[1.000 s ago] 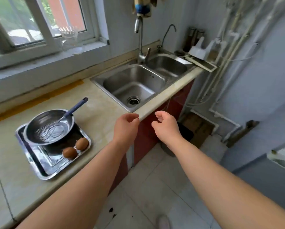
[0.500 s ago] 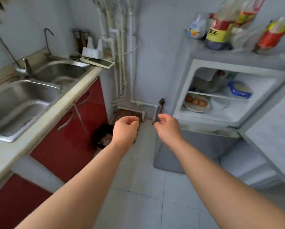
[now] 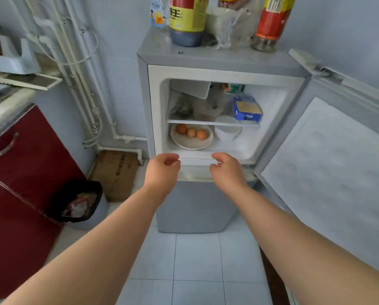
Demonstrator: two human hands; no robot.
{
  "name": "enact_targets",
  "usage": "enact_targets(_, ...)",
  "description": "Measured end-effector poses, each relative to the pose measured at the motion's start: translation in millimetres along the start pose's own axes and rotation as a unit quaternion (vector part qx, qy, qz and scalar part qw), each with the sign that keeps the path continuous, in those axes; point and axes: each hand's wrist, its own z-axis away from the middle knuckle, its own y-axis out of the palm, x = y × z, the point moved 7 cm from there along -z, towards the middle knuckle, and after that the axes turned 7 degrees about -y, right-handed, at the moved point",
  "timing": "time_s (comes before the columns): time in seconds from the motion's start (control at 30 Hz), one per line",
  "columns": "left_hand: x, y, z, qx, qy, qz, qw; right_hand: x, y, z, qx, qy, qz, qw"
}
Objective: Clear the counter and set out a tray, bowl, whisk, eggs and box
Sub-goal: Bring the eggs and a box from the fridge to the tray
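A small grey fridge (image 3: 197, 208) stands ahead with its upper door (image 3: 329, 164) swung open to the right. On the upper shelf lies a blue box (image 3: 246, 108). Below the shelf, three brown eggs (image 3: 191, 132) rest on a white plate (image 3: 191, 143), beside a white bowl (image 3: 227, 130). My left hand (image 3: 163, 170) and my right hand (image 3: 227, 169) hover just in front of the compartment's lower edge, both empty with fingers loosely curled and apart. The tray, steel bowl and whisk are out of view.
Sauce bottles (image 3: 187, 18) and a plastic bag (image 3: 230, 25) crowd the fridge top. A red cabinet (image 3: 19, 172) and counter edge (image 3: 5, 108) lie to the left, with a black-lined bin (image 3: 78, 202) and cardboard (image 3: 115, 172) on the tiled floor. White pipes (image 3: 74, 62) run down the wall.
My view has swung right from the counter with tray, bowl, whisk and eggs to the open fridge. Both empty hands have come closer to the fridge compartment.
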Motion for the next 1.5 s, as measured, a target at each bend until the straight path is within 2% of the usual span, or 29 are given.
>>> enact_targets(0.3,6,64,-95,0.001,0.034,-0.104,0.994,-51,13,-94,-0.027,0.006,0.033,0.999)
enact_targets(0.57,12,113,-202,-0.022,0.089,-0.21,0.973,-80,54,-186,-0.021,-0.037,0.085,0.995)
enact_targets(0.9,-11,150,-287,-0.053,0.189,-0.35,0.916,-65,83,-260,-0.014,-0.136,0.271,0.953)
enact_targets(1.03,-11,158,-303,-0.062,0.217,-0.412,0.883,-65,90,-268,-0.007,-0.143,0.279,0.95)
enact_targets(1.17,-3,159,-315,-0.052,0.182,-0.416,0.889,-67,91,-272,-0.012,-0.131,0.271,0.954)
enact_targets(1.23,-9,160,-312,-0.065,0.229,-0.431,0.87,-68,93,-276,-0.012,-0.126,0.268,0.955)
enact_targets(1.5,-10,162,-305,-0.041,0.245,-0.525,0.814,-70,92,-272,0.02,-0.14,0.307,0.941)
